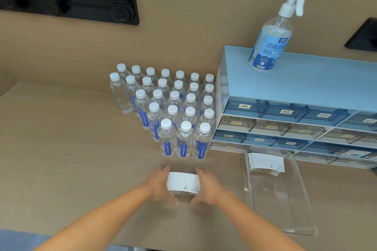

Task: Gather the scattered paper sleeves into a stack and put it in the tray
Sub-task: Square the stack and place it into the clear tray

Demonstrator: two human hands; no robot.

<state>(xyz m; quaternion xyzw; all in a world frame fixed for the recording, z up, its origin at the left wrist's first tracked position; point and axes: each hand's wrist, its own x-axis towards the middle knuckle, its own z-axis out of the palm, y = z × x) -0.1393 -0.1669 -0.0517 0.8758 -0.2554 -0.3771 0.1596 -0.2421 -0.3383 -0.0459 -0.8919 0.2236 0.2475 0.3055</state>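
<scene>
The left hand [163, 184] and right hand [206, 184] press in on the short ends of the stack of paper sleeves [183, 183] on the table [71, 149], its long axis left-right, with the clear tray [302, 206] lying off to the right, nearer the right hand.

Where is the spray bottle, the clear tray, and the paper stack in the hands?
spray bottle [268, 47]: head view, on its blue label.
clear tray [285, 206]: head view, on its bare floor.
paper sleeve stack [183, 181]: head view, on the top sleeve.
</scene>
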